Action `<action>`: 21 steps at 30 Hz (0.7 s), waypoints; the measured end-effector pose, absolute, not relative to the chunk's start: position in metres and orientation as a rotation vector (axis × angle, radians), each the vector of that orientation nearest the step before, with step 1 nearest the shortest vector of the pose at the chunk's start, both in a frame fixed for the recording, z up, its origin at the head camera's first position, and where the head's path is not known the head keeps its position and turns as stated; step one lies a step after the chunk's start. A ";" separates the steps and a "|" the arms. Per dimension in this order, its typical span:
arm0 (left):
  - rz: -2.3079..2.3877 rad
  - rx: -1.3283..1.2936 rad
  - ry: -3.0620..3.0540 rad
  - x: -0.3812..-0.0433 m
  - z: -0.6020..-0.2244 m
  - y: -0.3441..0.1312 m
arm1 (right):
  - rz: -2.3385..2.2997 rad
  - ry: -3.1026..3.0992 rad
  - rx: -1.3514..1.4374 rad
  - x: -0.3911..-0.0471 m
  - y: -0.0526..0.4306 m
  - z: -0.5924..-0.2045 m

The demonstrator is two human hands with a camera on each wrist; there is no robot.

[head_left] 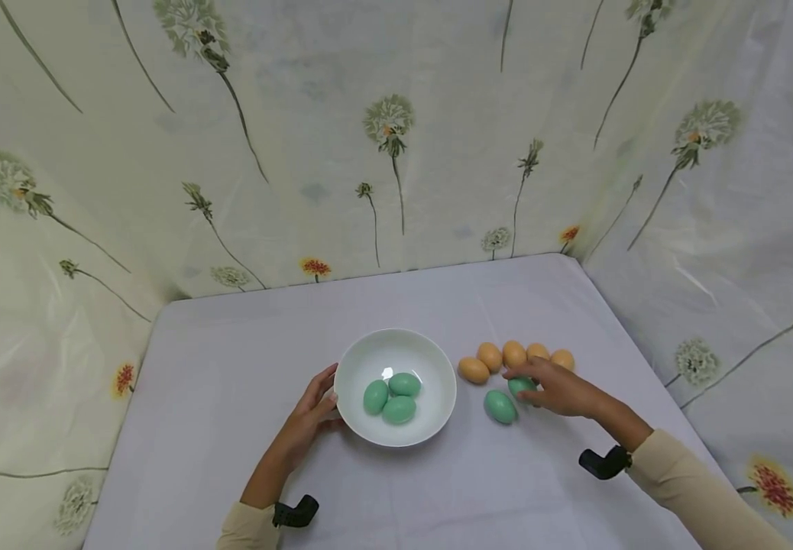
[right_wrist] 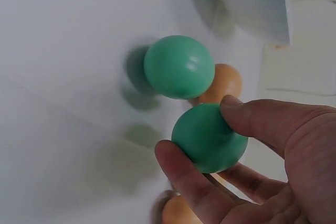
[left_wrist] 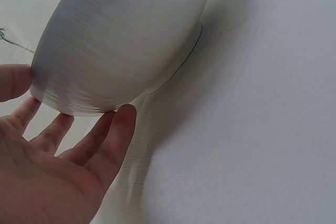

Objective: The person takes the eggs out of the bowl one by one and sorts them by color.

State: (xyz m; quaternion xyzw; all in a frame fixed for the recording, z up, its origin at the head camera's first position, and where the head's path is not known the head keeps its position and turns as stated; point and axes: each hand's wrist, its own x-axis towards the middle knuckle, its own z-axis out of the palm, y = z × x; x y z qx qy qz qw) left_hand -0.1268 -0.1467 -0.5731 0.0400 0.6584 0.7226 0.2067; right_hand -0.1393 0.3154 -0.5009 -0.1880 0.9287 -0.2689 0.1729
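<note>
A white bowl point(head_left: 394, 439) stands on the table with three green eggs point(head_left: 399, 410) inside. My left hand point(head_left: 309, 420) holds its left side, the thumb near the rim and the fingertips against the outer wall, as the left wrist view shows. To the right of the bowl, my right hand point(head_left: 558, 388) grips a green egg point(right_wrist: 205, 137) between thumb and fingers; its shadow lies apart from it on the cloth. Another green egg point(head_left: 500, 406) rests on the table just left of that hand. Several orange eggs point(head_left: 474, 370) lie in a curved row behind, partly covered by the hand.
A pale cloth point(head_left: 245, 344) covers the table. Curtains point(head_left: 314, 153) printed with dandelions hang behind it and along both sides. Each wrist wears a black camera mount point(head_left: 296, 511).
</note>
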 end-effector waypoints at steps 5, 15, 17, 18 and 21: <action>2.009 0.101 1.840 -0.125 -0.572 -0.146 | -0.741 2.638 -0.508 -0.139 0.317 -0.511; 2.010 0.084 1.839 -0.125 -0.571 -0.145 | -0.706 2.650 -0.487 -0.140 0.319 -0.526; 2.008 0.086 1.841 -0.125 -0.571 -0.145 | -0.709 2.649 -0.481 -0.140 0.319 -0.529; 2.006 0.087 1.843 -0.125 -0.571 -0.145 | -0.711 2.649 -0.479 -0.140 0.319 -0.530; 2.005 0.091 1.843 -0.125 -0.571 -0.146 | -0.723 2.644 -0.451 -0.139 0.319 -0.531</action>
